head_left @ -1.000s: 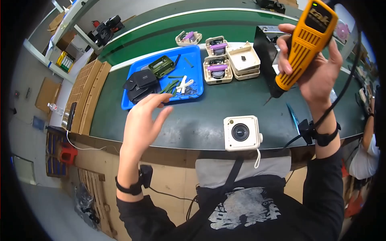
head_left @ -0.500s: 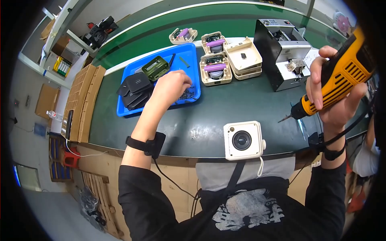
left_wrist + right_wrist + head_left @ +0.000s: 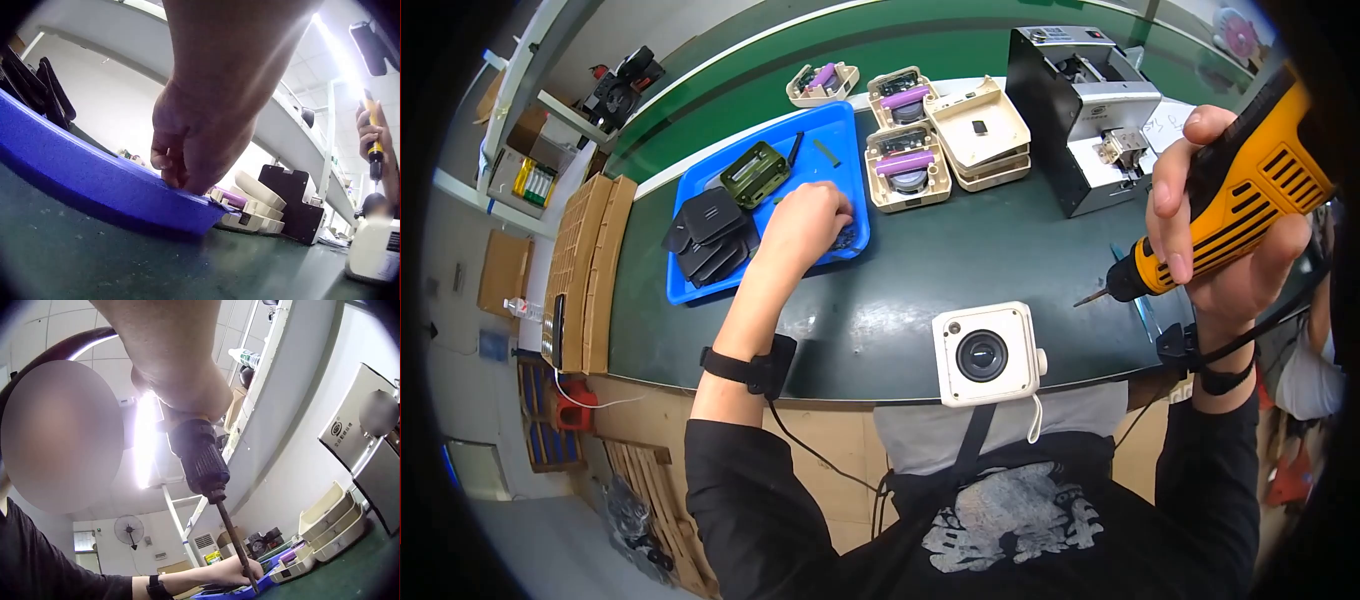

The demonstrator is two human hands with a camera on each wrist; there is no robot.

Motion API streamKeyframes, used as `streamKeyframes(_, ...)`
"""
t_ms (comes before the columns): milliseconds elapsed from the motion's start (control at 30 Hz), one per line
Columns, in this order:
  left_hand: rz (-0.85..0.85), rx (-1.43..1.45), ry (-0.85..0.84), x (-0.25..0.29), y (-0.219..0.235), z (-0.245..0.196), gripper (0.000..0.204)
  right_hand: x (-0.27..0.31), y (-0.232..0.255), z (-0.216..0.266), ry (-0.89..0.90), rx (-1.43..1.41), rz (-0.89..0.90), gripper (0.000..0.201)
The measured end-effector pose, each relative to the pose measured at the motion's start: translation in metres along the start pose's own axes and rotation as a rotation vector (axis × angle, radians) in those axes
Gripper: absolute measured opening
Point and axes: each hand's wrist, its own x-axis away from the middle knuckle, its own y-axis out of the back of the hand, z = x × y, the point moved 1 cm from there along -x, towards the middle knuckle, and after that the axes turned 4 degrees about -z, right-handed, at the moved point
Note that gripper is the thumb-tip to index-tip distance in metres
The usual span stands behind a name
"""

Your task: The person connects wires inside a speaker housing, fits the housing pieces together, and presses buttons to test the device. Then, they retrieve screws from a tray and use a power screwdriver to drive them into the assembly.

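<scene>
The left hand (image 3: 800, 225) reaches down into the blue tray (image 3: 685, 292), fingers bent over small dark pieces (image 3: 846, 238) at its near right corner. Its fingertips are hidden, so whether they pinch a piece cannot be told; in the left wrist view the hand (image 3: 200, 140) dips behind the tray wall (image 3: 112, 187). Raised at the right, the right hand (image 3: 1225, 230) grips a yellow and black power screwdriver (image 3: 1250, 200), bit pointing down and left. A cream box with a round black lens-like part (image 3: 960, 380) sits at the table's front edge, touched by neither hand.
Black covers (image 3: 710, 215) and a green case (image 3: 755, 175) lie in the tray. Behind stand open cream housings with purple cells (image 3: 907, 165), stacked cream shells (image 3: 980, 130) and a black and silver machine (image 3: 1090, 120). Blue tweezers (image 3: 1142, 315) lie near the right hand.
Over the last second, the left hand has moved from the tray's near edge into it, and the right hand has lowered the screwdriver and moved right. Since half a second ago both have moved little.
</scene>
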Motion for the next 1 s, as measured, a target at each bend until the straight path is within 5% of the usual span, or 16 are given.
streamKeyframes(367,-0.013,0.02,-0.03,0.001,0.003,-0.001,0.009,-0.002,-0.024,0.006,0.047,0.122,-0.099,0.078)
streamKeyframes(500,-0.31,0.126,-0.081,0.018,0.043,-0.024,0.009,-0.001,-0.028,0.013,-0.008,0.103,-0.132,0.073)
streamKeyframes(633,-0.378,0.399,-0.042,0.064,0.077,-0.09,0.01,0.006,-0.03,0.021,0.005,-0.053,-0.136,0.069)
streamKeyframes(800,-0.396,0.635,-0.193,0.111,0.04,-0.15,0.016,0.017,-0.024,0.03,0.091,-0.323,0.026,0.07)
streamKeyframes(1000,-0.505,0.578,0.006,0.094,0.012,-0.109,0.025,0.004,-0.044,0.023,0.055,-0.295,0.046,0.069)
